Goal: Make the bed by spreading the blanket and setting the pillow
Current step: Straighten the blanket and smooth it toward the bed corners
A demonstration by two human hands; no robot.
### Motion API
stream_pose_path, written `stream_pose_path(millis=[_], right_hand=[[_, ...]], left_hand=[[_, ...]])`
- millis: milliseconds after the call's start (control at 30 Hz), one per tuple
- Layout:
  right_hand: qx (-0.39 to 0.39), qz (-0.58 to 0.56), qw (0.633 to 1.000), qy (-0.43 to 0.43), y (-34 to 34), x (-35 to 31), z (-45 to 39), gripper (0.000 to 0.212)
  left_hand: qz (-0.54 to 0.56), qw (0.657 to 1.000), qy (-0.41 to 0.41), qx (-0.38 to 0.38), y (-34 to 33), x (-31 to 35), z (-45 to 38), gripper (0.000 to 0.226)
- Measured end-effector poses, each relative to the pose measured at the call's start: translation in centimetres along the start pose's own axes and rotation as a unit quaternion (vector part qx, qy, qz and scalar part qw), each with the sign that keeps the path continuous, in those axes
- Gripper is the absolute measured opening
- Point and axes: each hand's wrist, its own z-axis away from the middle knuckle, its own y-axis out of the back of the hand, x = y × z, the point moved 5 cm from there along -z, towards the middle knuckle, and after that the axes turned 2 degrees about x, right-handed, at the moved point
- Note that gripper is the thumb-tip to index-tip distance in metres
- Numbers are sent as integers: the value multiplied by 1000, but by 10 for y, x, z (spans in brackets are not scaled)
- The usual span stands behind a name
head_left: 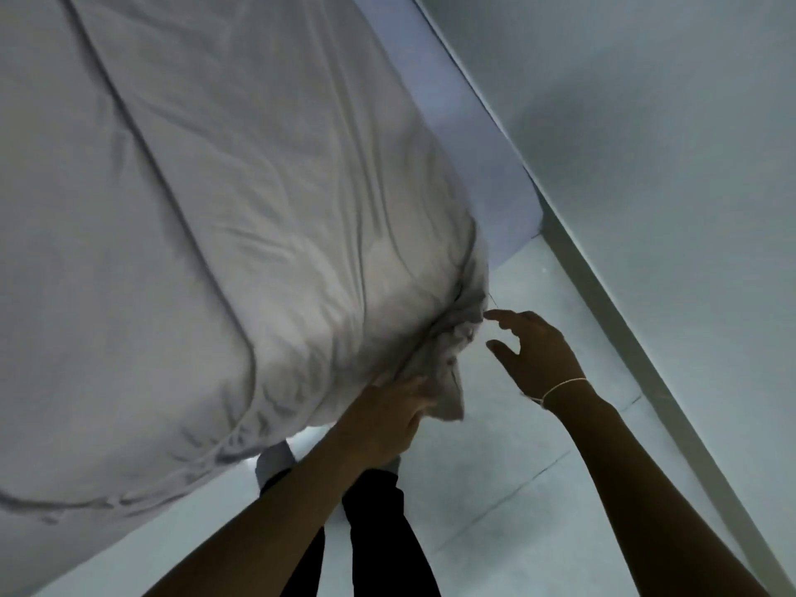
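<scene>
While the grey blanket lies spread over most of the bed, one corner is bunched up and hangs off the bed's near end. The left hand presses against the blanket just under that bunched corner, and a loose flap of cloth hangs over its fingers. It looks like the fingers hold the cloth, but they are partly hidden, so I cannot tell for sure. The right hand is wide, with its fingers spread. Its fingertips are just beside the bunched corner, but they do not seem to touch it. It has a thin band on the wrist.

Beside the blanket, a strip of blue sheet shows along the wall. The blanket does not cover that side yet. No pillow is in view.

What could go wrong? If the right hand grabs only the thin flap and not the thick part, the corner could stay lumpy. If both hands pull too hard toward the floor, the whole blanket could slide down and leave the far end of the bed bare. If the pull goes away from the wall, the blue strip could get wider. The corner could also drop onto the floor if the left hand lets go too soon.
</scene>
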Motion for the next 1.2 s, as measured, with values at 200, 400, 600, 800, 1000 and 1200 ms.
stream_pose_path(millis=[200,400,600,800,1000,1200], right_hand=[[12,-38,999,15,-3,-20,-23,41],[46,-26,997,61,-14,-64,-82,51],[112,36,992,-37,-21,-75,-125,41],[228,25,973,-18,3,-71,-137,24],[213,-28,976,23,39,-45,-160,23],[248,-16,968,-46,65,15,-195,26]], left_hand=[[-14,989,7,145,30,-18,-20,38],[-156,951,117,238,107,-86,-33,60],[-221,937,206,178,97,-139,-29,77],[-237,925,203,216,87,-136,-37,53],[-239,918,154,277,94,-109,-54,47],[-232,927,167,244,92,-78,-111,47]])
